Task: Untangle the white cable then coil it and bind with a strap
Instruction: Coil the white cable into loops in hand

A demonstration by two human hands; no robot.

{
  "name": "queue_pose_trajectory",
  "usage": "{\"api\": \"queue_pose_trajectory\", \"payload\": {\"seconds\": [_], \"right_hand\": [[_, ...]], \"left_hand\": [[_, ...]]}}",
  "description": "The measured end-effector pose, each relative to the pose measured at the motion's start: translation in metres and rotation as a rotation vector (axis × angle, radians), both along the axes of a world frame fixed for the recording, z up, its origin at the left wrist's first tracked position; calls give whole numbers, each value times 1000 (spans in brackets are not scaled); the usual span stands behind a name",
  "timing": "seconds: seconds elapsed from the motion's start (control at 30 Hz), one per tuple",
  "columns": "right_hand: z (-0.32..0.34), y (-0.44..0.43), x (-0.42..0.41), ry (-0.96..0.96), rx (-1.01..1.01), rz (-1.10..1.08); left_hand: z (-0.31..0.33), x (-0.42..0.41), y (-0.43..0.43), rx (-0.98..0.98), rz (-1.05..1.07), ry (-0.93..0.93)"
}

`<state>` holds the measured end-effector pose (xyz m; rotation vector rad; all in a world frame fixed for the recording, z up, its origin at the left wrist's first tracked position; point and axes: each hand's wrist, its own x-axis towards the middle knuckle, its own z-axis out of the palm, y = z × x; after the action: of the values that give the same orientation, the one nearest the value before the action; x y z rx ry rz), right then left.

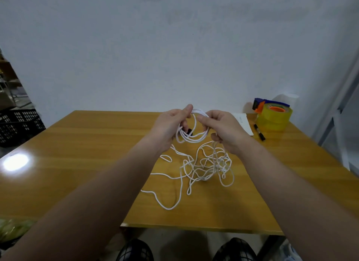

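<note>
Several turns of white cable (191, 136) form a small coil held above the table (77, 163), left hand (169, 124) pinching its top at eleven o'clock, right hand (223, 130) gripping at one; tangled slack lies below at six.

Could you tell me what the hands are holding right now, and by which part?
Both hands, left hand and right hand, grip the white cable at the top of its small coiled section; the tangled rest lies on the table.

Left tabletop (68, 163) free; tape dispenser (273, 115) far-right.
</note>
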<state>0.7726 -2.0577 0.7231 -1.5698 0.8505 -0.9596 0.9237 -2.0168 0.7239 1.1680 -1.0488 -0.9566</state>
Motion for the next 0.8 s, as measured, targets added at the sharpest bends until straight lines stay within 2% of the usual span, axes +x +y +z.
{"api": "queue_pose_trajectory", "payload": {"seconds": [0.1, 0.23, 0.3, 0.57, 0.8], "right_hand": [[-1, -1, 2, -47, 83, 62], [1, 0, 11, -363, 224, 211], [2, 1, 13, -402, 252, 256], [-6, -5, 15, -106, 68, 234], [-5, -14, 17, 48, 26, 191]], "left_hand": [[-2, 6, -2, -10, -27, -23], [-7, 1, -6, -49, -26, -49], [-8, 0, -5, -49, -11, -27], [-17, 7, -8, 27, -39, 18], [-10, 10, -13, 15, 28, 199]]}}
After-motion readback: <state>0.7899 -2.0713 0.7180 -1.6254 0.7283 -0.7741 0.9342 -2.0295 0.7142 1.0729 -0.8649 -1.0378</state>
